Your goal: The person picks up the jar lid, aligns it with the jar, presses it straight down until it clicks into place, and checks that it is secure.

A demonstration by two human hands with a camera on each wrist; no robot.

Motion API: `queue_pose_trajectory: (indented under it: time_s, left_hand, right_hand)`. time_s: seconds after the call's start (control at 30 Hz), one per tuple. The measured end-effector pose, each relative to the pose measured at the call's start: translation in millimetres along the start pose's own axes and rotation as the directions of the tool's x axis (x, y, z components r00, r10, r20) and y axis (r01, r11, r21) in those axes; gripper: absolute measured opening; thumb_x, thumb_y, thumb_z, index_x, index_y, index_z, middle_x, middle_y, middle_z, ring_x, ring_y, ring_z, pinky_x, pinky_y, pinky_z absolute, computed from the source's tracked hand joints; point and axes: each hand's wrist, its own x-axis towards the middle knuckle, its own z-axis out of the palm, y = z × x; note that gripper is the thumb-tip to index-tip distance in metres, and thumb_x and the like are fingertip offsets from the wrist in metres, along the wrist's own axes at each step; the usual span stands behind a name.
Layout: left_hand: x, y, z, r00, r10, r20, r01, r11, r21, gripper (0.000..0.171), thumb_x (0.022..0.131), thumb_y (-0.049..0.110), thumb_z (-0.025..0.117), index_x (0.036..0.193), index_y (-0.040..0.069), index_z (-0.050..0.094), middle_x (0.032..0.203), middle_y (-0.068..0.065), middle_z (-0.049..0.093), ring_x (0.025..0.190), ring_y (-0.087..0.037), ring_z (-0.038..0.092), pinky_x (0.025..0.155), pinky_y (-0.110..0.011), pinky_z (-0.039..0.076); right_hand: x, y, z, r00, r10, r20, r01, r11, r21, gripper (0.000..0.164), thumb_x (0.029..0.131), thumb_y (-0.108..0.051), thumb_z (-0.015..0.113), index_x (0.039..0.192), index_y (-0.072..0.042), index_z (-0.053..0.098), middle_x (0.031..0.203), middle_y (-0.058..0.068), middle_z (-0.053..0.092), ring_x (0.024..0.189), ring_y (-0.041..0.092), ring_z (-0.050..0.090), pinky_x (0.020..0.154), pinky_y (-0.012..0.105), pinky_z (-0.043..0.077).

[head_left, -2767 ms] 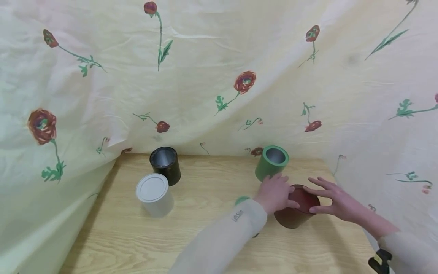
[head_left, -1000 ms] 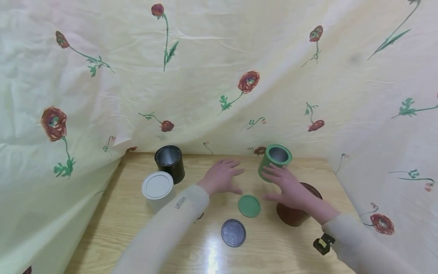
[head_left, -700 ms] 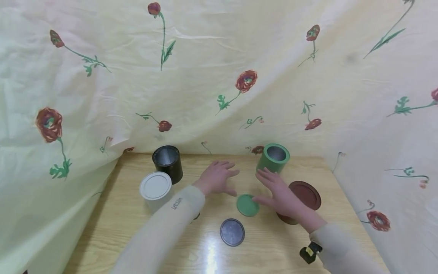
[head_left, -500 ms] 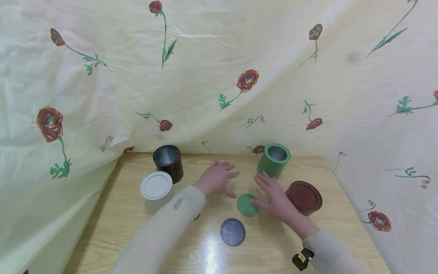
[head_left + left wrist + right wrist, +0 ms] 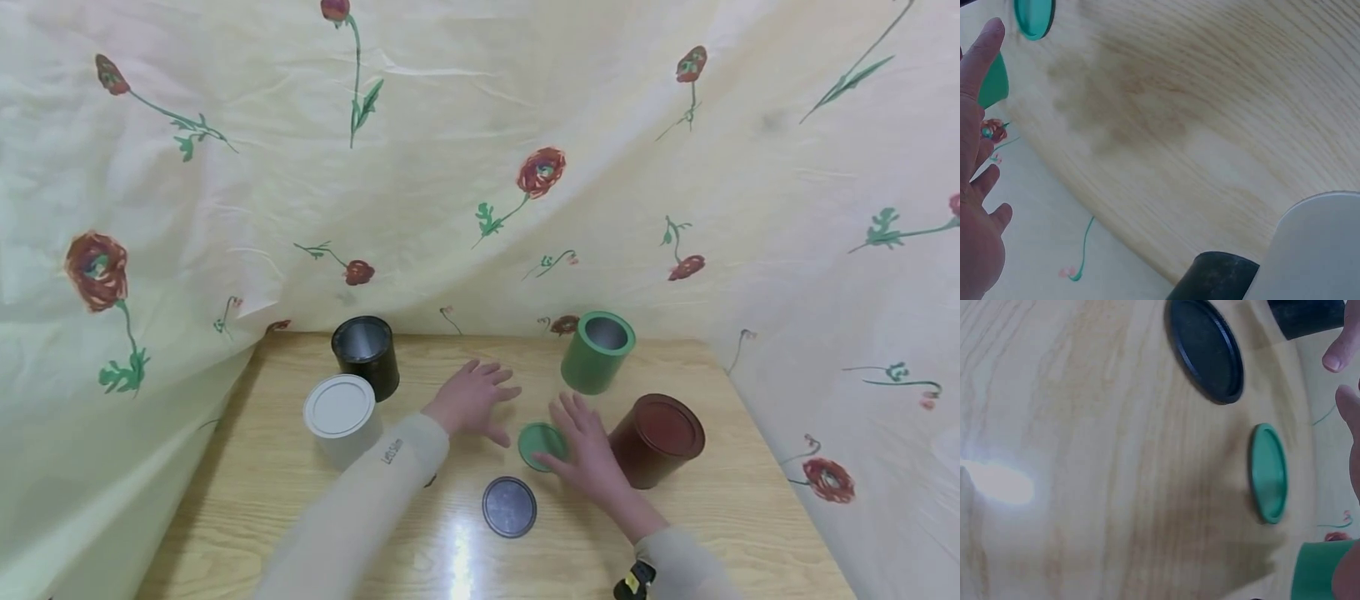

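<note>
My left hand [image 5: 471,402] is held above the table with its fingers spread, holding nothing. To its right, my right hand [image 5: 587,454] hovers with loose fingers, its thumb over the edge of a green round lid [image 5: 535,440]. A dark grey round lid [image 5: 510,507] lies flat nearer the front; the right wrist view shows both the green lid [image 5: 1269,475] and the dark lid [image 5: 1207,353] on the wood. Behind my right hand stands an uncovered green canister [image 5: 588,367]. A brown canister [image 5: 648,454] with a brown lid on it stands just right of that hand.
At the left, a white canister [image 5: 345,437] with a white lid stands in front of an uncovered black canister [image 5: 378,371]. A flowered cloth [image 5: 420,183] hangs behind the wooden table [image 5: 427,558] and along its sides.
Both hands have left the brown canister, which they touched at first. My left hand moved left; my right hand moved left, then down toward the green lid, uncovering the view of the brown canister.
</note>
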Motion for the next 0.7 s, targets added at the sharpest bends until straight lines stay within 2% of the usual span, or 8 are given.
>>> queue_pose_trajectory:
  time_s: [0.3,0.57,0.7]
  left_hand:
    - [3.8,4.9,12.6,1.0,0.007,0.029,-0.008,0.999,0.032,0.092,0.083,0.073,0.078,0.16,0.032,0.051,0.173,-0.001,0.036,0.161,-0.026,0.03,0.133,-0.051,0.019]
    - [8.9,8.5,26.2,0.999,0.025,0.025,-0.027,0.998,0.064,0.092,0.083,0.076,0.076,0.16,0.032,0.051,0.172,-0.001,0.038,0.16,-0.027,0.032,0.132,-0.051,0.021]
    - [10.1,9.1,32.9,0.999,0.021,0.031,-0.023,0.997,0.068,0.092,0.083,0.077,0.075,0.159,0.033,0.052,0.171,0.0,0.039,0.16,-0.026,0.032,0.132,-0.051,0.023]
  right_hand:
    - [-7,9,15,0.994,0.089,0.057,-0.088,0.996,-0.012,0.089,0.087,-0.036,0.089,0.155,0.006,0.05,0.168,0.03,0.034,0.156,0.054,0.024,0.123,0.078,0.018]
    - [-10,17,18,0.984,0.14,0.109,-0.139,0.99,-0.02,0.092,0.087,-0.041,0.089,0.155,0.006,0.049,0.169,0.029,0.033,0.158,0.053,0.023,0.119,0.081,0.021]
    - [-11,20,21,0.982,0.145,0.124,-0.144,0.989,-0.015,0.092,0.088,-0.042,0.089,0.155,0.006,0.049,0.169,0.029,0.033,0.158,0.053,0.022,0.122,0.078,0.02]
